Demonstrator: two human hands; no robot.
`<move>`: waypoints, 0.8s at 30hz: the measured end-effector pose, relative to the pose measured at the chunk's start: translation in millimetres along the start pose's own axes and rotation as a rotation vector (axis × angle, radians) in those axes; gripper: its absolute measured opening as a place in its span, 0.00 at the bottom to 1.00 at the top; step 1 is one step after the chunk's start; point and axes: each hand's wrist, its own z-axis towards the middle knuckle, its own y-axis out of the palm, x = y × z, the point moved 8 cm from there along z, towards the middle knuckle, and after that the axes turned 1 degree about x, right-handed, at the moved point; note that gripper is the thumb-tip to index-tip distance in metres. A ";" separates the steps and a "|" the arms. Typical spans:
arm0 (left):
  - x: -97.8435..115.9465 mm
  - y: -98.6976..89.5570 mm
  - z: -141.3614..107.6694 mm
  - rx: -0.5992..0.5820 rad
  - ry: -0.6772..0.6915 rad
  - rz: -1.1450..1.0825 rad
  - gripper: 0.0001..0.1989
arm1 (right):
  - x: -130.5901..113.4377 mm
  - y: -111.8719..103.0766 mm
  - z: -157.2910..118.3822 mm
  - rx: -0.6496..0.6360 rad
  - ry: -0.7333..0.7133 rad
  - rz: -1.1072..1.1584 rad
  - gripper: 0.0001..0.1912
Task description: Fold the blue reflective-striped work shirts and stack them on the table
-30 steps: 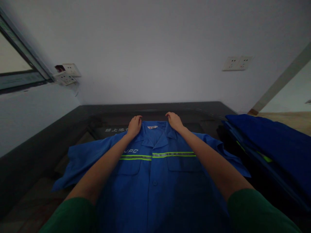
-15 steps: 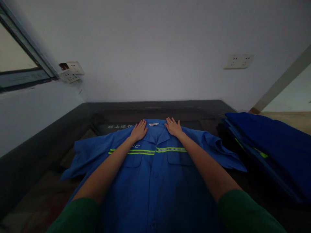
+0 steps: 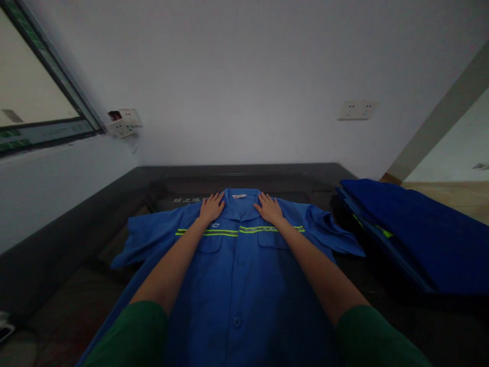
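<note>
A blue short-sleeved work shirt [image 3: 235, 285] with yellow-green and silver stripes lies spread front side up on the dark table [image 3: 244, 170]. Its collar points to the far edge, and a small white label shows inside the neck. On the shoulder left of the collar my left hand [image 3: 211, 209] lies flat, fingers out. My right hand [image 3: 269, 208] rests the same way on the opposite side of the collar, its thumb apart. Both palms press on the cloth without gripping it. The shirt's lower part runs out of view between my forearms.
Folded blue garments [image 3: 416, 229] are stacked at the right. Behind the table stands a white wall with a double socket [image 3: 358, 110] and more sockets [image 3: 124, 125] in the left corner. A window [image 3: 38, 81] is at upper left; a white object [image 3: 5, 329] shows at lower left.
The view has shifted, so the whole scene sits a little differently. My hands have slid slightly nearer to me along the shirt's shoulders, staying flat.
</note>
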 end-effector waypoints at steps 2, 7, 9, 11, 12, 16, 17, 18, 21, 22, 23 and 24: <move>-0.6 3.8 -1.0 -0.030 -0.009 0.024 0.27 | 1.0 0.4 0.1 0.016 0.007 -0.015 0.32; -0.3 5.8 1.1 -0.036 -0.026 0.019 0.27 | 2.0 2.2 2.3 0.010 0.003 -0.027 0.32; 2.0 1.3 0.3 -0.010 -0.016 0.007 0.27 | 0.7 -0.4 1.2 0.025 0.005 -0.030 0.32; 7.0 -10.0 -3.1 0.067 0.007 0.002 0.25 | -4.3 -8.4 -2.6 0.078 -0.015 -0.044 0.30; 11.6 -17.1 -6.3 0.116 0.033 0.000 0.24 | -9.1 -14.2 -5.8 0.116 -0.044 -0.054 0.29; 43.7 -30.6 -29.3 0.138 0.274 -0.045 0.21 | -40.3 -32.1 -26.8 0.200 -0.249 -0.028 0.23; 51.7 -28.4 -36.6 0.096 0.332 -0.061 0.22 | -48.8 -32.5 -32.6 0.186 -0.298 -0.001 0.22; 57.9 -24.9 -43.6 0.048 0.366 -0.071 0.23 | -56.3 -31.3 -37.7 0.162 -0.334 0.025 0.22; 65.0 -9.8 -58.1 -0.091 0.339 -0.088 0.30 | -70.0 -19.2 -46.7 0.059 -0.335 0.074 0.28; 65.3 -4.6 -60.8 -0.130 0.311 -0.090 0.31 | -71.5 -13.8 -47.7 0.025 -0.308 0.079 0.30; 65.5 -0.2 -62.6 -0.162 0.286 -0.090 0.30 | -72.3 -8.4 -48.2 -0.006 -0.281 0.082 0.31; 65.9 3.1 -63.5 -0.183 0.267 -0.087 0.30 | -72.9 -3.7 -48.5 -0.029 -0.259 0.085 0.32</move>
